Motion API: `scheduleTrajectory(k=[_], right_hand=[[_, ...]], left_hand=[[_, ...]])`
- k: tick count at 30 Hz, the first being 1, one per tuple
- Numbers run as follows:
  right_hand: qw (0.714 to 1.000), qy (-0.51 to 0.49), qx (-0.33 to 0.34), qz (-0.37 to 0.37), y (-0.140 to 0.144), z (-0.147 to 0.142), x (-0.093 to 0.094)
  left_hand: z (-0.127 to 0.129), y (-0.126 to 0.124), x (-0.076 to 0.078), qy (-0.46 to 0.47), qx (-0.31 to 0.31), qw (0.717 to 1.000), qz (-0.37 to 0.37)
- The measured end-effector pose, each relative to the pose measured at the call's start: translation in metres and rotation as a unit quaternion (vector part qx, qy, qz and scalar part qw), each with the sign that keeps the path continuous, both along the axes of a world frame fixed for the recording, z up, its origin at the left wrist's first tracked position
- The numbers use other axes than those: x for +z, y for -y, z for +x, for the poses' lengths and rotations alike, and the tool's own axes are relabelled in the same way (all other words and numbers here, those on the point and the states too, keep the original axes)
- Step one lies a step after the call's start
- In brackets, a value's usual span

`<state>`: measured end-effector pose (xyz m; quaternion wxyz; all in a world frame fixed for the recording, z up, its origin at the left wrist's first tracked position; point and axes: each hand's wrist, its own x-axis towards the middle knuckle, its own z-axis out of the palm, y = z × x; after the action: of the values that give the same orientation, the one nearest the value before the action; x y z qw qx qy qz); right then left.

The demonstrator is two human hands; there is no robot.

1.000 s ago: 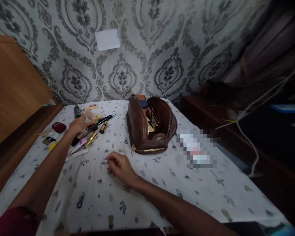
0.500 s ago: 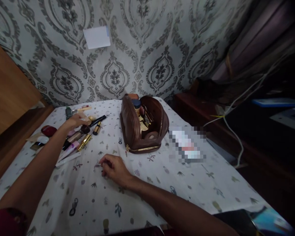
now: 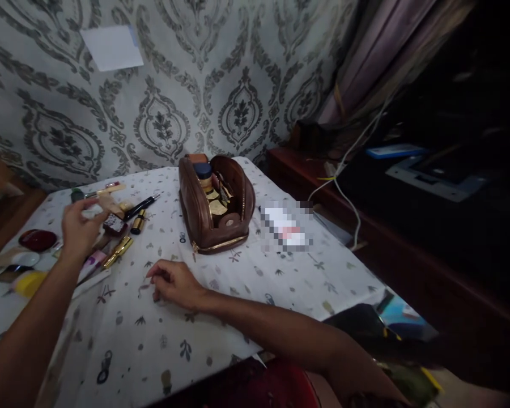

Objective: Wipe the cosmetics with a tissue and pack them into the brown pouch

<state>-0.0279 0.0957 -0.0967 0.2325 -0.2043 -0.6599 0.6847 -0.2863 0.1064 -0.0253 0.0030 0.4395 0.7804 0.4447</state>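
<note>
1. Since a second ago our left hand has come up off the scatter of cosmetics and now hangs just above it, fingers curled around a small pale item; it is too blurred for us to say what it is.
2. A small dark patterned case sits just beside that hand, with a gold lipstick tube and a black-and-gold tube close by on the printed cloth. We cannot tell whether the hand touches the case.
3. Our right hand has stayed where it was, resting on the cloth with fingers loosely bent and nothing in it.
4. The view has swung rightward, so the brown pouch now sits nearer the middle; it stands open, well apart from both hands, with a blue-capped jar and gold pieces inside.
5. We judge that one item has been lifted clear of the pile, while the pouch is not yet approached.
6. We can read no brand or label: the white note on the wall looks blank, and the flat pack right of the pouch is blurred.
</note>
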Motion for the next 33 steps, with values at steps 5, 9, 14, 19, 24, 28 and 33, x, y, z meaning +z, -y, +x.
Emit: scheduleTrajectory(k=[5, 9, 14, 19, 24, 28, 33], right_hand=[[0.99, -0.022, -0.11, 0.09, -0.006, 0.005, 0.002], [0.967, 0.004, -0.173, 0.189, -0.013, 0.008, 0.003], [0.961, 0.031, -0.112, 0.252, -0.016, 0.005, -0.002], [0.956, 0.05, -0.087, 0.276, -0.015, 0.004, -0.002], [0.946, 0.045, -0.091, 0.308, -0.013, 0.005, -0.002], [0.932, 0.038, -0.082, 0.351, -0.011, 0.006, -0.007], [0.932, 0.023, -0.081, 0.354, -0.011, 0.007, -0.007]], left_hand=[[0.047, 0.031, 0.026, -0.156, 0.025, 0.976, 0.152], [0.087, 0.058, 0.023, -0.131, -0.094, 0.981, 0.109], [0.122, 0.08, -0.004, -0.084, -0.229, 0.969, 0.03], [0.131, 0.094, 0.003, -0.062, -0.277, 0.959, 0.011], [0.148, 0.096, 0.017, -0.1, -0.229, 0.967, 0.047], [0.157, 0.088, 0.017, -0.139, -0.216, 0.964, -0.064], [0.141, 0.074, 0.016, 0.0, -0.203, 0.975, -0.094]])
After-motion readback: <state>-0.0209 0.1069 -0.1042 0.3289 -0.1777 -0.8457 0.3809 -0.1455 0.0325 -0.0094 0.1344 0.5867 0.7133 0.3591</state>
